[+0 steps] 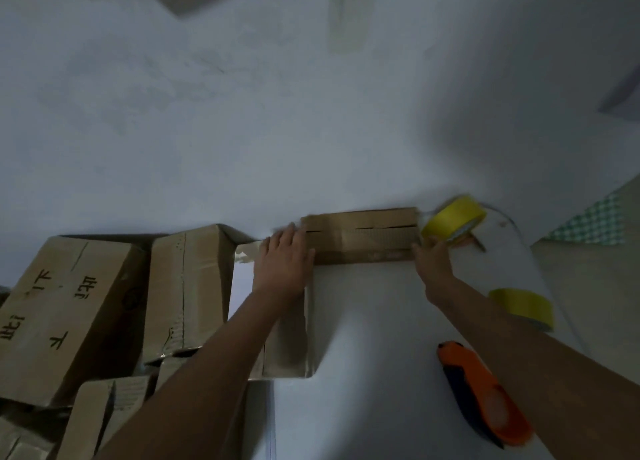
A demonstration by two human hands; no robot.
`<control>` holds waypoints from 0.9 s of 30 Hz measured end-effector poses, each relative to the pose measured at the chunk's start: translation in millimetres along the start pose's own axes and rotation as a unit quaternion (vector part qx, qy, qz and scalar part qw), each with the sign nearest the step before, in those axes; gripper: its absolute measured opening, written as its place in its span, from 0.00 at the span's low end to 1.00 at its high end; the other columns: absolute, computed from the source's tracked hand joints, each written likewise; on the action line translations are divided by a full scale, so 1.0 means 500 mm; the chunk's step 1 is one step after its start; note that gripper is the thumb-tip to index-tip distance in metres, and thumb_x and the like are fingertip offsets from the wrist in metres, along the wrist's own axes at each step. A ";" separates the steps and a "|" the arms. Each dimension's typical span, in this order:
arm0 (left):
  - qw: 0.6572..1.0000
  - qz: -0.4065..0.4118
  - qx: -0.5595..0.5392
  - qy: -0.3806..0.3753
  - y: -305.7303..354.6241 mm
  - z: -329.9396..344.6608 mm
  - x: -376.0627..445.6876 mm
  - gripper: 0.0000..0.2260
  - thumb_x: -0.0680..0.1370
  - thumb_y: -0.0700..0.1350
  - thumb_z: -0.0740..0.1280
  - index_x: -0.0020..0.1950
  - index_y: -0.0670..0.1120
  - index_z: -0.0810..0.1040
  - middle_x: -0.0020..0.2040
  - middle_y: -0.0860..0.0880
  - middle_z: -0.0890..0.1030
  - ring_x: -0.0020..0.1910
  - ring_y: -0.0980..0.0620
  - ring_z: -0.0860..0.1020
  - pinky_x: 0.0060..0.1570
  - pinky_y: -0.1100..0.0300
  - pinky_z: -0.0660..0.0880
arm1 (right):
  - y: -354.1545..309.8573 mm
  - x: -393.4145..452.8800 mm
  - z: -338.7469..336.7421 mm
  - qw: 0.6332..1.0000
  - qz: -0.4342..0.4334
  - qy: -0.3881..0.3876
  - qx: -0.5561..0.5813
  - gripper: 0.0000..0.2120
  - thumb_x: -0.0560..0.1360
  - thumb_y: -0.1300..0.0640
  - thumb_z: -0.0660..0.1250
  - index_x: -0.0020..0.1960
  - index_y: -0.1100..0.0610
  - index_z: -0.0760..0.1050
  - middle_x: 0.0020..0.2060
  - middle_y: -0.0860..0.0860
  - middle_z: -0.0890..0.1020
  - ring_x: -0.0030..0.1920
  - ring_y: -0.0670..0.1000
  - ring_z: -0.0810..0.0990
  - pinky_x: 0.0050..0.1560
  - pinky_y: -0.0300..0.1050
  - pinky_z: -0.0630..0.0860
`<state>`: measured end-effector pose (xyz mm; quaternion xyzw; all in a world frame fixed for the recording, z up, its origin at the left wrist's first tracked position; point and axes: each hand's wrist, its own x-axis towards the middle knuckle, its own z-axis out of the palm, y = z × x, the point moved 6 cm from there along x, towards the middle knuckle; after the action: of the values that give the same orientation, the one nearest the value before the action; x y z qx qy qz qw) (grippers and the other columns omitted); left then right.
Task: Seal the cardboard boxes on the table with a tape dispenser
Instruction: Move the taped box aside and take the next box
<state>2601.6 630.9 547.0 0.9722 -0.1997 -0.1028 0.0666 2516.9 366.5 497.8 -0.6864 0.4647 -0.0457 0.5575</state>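
Note:
A brown cardboard box (360, 234) lies on the white table (374, 321) at its far edge, its top seam showing. My left hand (282, 262) presses flat on the box's left end, fingers straight. My right hand (431, 255) is at the box's right end and holds a tape dispenser with a yellow tape roll (453, 219), blurred, just past the box corner. How the fingers wrap the handle is partly hidden.
Several cardboard boxes (69, 307) are stacked at the left, below the table edge. A second yellow tape roll (523, 305) and an orange and dark cutter (485, 394) lie on the table's right side. A checked cloth (592, 224) is at far right.

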 end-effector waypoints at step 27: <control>0.958 -0.120 -0.255 -0.052 0.028 -0.024 0.112 0.18 0.81 0.44 0.60 0.72 0.45 0.69 0.64 0.38 0.77 0.62 0.38 0.74 0.64 0.46 0.72 | -0.043 -0.172 -0.070 0.973 -0.228 0.013 -0.022 0.25 0.79 0.61 0.65 0.74 0.59 0.63 0.68 0.57 0.64 0.65 0.49 0.66 0.49 0.15 0.59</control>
<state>2649.3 596.7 551.3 0.9332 -0.0516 -0.2076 0.2889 2460.5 399.4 567.4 -0.7859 0.3040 -0.1704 0.5108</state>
